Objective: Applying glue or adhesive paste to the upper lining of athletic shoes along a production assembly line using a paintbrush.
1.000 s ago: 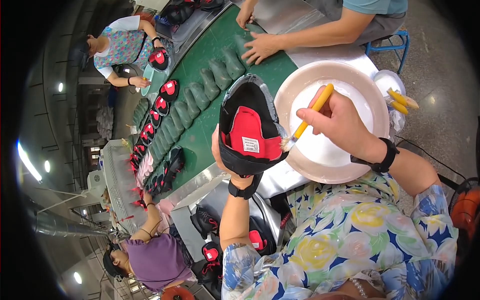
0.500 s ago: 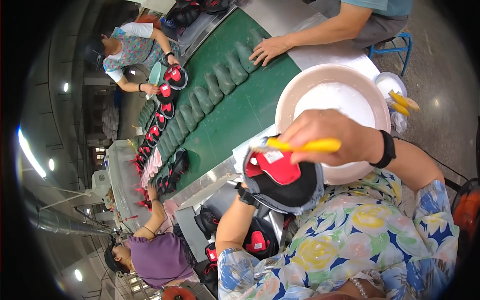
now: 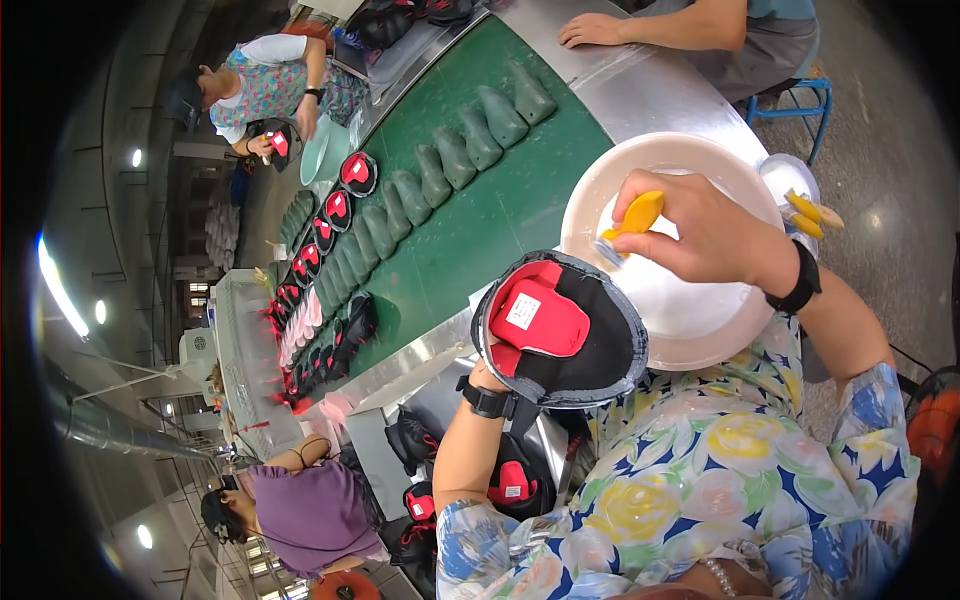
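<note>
— Well, from the head view, do you see how the left hand (image 3: 490, 372) carries that black shoe upper (image 3: 560, 330)? It is mostly hidden behind it. Only the wrist with the black watch (image 3: 487, 402) shows, so I cannot tell how the fingers hold it.

— Yes. The upper is in the air, in front of the person's chest, its red lining (image 3: 535, 318) turned up, just beside the white basin (image 3: 690, 310). And the right hand (image 3: 700, 235)?

— Its fingers are clenched on a yellow-handled brush (image 3: 628, 222), and the bristle end is over the basin, close above the rim of the upper.

— What could go wrong, in your opinion?

— I think the brush may drip on the red lining or on the flowered blouse (image 3: 700, 480), because the upper sits low and partly under the hand. Also the upper is balanced on one hand; if the brush pushes on the rim, it may tip or turn.

— And the basin?

— It stands at the edge of the steel bench (image 3: 640, 90), partly past it, it seems. An elbow could knock it.

— There is only this one view?

— Only this. The green conveyor belt (image 3: 470, 220) with its green lasts (image 3: 480, 125) is well apart, so no danger there.
</note>
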A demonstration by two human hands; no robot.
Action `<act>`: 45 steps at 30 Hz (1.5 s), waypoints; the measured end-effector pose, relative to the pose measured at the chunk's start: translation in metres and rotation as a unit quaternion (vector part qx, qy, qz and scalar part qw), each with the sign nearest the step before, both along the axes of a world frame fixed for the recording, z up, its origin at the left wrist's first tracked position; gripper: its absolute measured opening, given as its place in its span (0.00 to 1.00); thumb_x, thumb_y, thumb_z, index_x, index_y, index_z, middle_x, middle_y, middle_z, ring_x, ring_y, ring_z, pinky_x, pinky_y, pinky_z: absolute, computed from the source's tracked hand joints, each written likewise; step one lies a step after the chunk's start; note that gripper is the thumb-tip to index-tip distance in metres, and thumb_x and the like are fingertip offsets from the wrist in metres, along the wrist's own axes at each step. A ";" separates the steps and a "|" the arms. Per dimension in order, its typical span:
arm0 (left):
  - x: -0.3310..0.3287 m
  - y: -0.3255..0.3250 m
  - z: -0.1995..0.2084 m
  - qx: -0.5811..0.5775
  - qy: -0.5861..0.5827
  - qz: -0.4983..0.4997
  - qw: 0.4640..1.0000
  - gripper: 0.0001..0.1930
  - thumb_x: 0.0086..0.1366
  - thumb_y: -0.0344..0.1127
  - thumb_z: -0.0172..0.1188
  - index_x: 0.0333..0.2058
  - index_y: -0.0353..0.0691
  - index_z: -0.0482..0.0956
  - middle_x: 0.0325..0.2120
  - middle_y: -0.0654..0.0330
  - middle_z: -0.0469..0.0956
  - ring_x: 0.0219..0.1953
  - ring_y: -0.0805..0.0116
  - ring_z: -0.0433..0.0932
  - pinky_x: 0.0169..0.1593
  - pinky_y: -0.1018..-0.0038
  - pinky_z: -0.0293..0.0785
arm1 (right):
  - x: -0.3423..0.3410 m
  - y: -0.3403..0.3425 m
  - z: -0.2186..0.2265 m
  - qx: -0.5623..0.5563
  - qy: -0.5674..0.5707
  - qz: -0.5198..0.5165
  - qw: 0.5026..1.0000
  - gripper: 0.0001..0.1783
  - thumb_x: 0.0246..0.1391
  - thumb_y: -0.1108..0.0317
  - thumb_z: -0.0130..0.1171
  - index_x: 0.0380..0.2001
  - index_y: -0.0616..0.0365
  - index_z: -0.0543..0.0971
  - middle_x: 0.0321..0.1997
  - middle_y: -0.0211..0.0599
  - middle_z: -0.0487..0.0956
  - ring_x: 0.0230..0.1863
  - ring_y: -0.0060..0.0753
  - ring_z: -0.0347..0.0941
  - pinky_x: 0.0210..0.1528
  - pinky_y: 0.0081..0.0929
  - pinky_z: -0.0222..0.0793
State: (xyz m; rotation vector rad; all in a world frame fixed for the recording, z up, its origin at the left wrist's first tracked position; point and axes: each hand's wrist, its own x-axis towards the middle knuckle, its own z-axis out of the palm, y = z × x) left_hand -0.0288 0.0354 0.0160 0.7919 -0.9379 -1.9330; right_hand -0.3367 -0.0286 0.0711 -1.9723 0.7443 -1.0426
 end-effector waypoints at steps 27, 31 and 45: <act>0.264 -0.040 -0.083 0.032 -0.217 0.485 0.847 0.26 0.65 0.15 0.47 0.59 0.46 0.62 0.35 0.56 0.78 0.26 0.67 0.77 0.26 0.72 0.77 | 0.019 0.014 -0.026 0.159 -0.032 -0.088 0.983 0.10 0.57 0.81 0.58 0.43 0.62 0.74 0.43 0.38 0.77 0.47 0.28 0.75 0.52 0.24 0.70; 0.353 -0.062 -0.112 0.056 -0.125 0.546 0.827 0.16 0.71 0.22 0.46 0.53 0.48 0.65 0.38 0.58 0.77 0.30 0.66 0.78 0.33 0.71 0.80 | 0.030 0.010 -0.031 0.212 -0.007 -0.128 0.969 0.08 0.62 0.77 0.56 0.44 0.61 0.73 0.44 0.36 0.76 0.46 0.25 0.74 0.52 0.23 0.70; 0.481 0.168 -0.081 0.210 -0.727 0.303 0.579 0.42 0.52 0.60 0.67 0.56 0.30 0.75 0.54 0.40 0.77 0.58 0.45 0.74 0.62 0.60 0.68 | 0.019 -0.001 -0.057 0.228 0.022 -0.089 0.969 0.09 0.66 0.71 0.56 0.47 0.59 0.72 0.47 0.35 0.74 0.49 0.26 0.73 0.54 0.22 0.69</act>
